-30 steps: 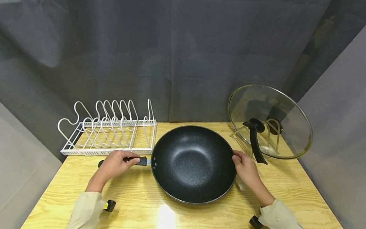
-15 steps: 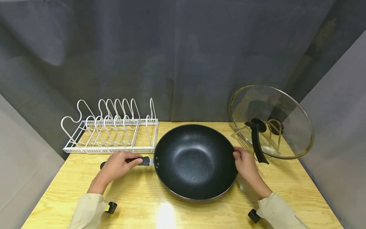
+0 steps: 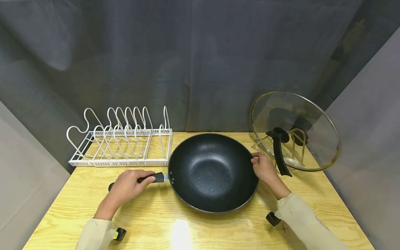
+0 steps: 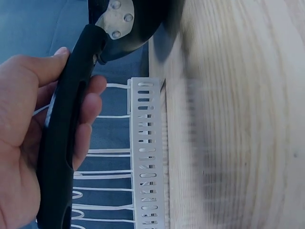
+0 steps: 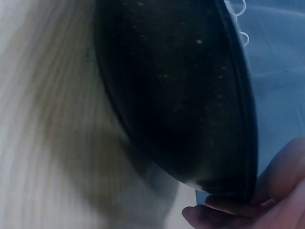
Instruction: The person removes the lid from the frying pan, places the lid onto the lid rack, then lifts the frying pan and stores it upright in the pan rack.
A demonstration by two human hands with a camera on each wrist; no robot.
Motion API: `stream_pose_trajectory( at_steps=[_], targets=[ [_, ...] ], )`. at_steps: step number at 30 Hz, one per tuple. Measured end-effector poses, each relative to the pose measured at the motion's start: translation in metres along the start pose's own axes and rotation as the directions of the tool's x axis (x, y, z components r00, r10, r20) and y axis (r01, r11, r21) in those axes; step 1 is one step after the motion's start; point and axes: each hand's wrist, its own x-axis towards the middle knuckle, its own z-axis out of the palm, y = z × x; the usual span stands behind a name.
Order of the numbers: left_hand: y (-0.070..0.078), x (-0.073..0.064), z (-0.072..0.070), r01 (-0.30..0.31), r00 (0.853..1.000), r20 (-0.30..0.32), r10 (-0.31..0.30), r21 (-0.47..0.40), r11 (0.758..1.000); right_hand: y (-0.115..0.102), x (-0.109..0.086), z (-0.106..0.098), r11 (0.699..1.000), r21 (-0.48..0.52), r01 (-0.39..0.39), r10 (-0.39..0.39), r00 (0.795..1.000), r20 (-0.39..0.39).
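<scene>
A black wok with a speckled nonstick inside faces up over the middle of the wooden table. My left hand is wrapped round its black handle, fingers curled beneath it in the left wrist view. On the opposite side my right hand pinches the wok's rim, thumb on the inside and fingers under the edge. The right wrist view shows the wok's dark outer wall, with a shadow on the wood beside it.
A white wire rack with upright loops stands at the back left, just behind the left hand. At the right a glass lid with a black handle leans in a small wire stand. A grey curtain hangs behind the table.
My right hand has slid a little up along the wok's rim, away from me. The wok has shifted slightly toward the back, and my left hand keeps its grip on the handle.
</scene>
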Motion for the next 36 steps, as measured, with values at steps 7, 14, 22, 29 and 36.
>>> stream_pose_trajectory(
  at_steps=[7,14,22,29,36],
  targets=[
    [0.007,-0.004,-0.001,0.044,0.999,0.032,-0.043,-0.029,0.999,-0.004,0.013,-0.003,0.998,-0.055,0.021,-0.021,1.0,-0.002],
    [0.015,-0.006,-0.001,0.097,0.993,0.084,-0.089,-0.097,0.991,-0.005,0.025,-0.002,0.996,-0.094,0.011,-0.012,1.0,-0.008],
    [0.023,-0.007,-0.003,0.124,0.989,0.092,-0.114,-0.111,0.986,-0.012,0.042,-0.009,0.985,-0.169,0.029,-0.02,0.998,0.052],
    [0.03,-0.011,-0.004,0.18,0.981,0.105,-0.164,-0.171,0.969,-0.02,0.057,-0.01,0.978,-0.206,0.021,-0.007,0.998,0.069],
    [0.047,-0.014,-0.003,0.315,0.947,0.134,-0.292,-0.217,0.924,-0.02,0.066,-0.01,0.978,-0.206,0.032,-0.021,0.998,0.056]
  ],
)
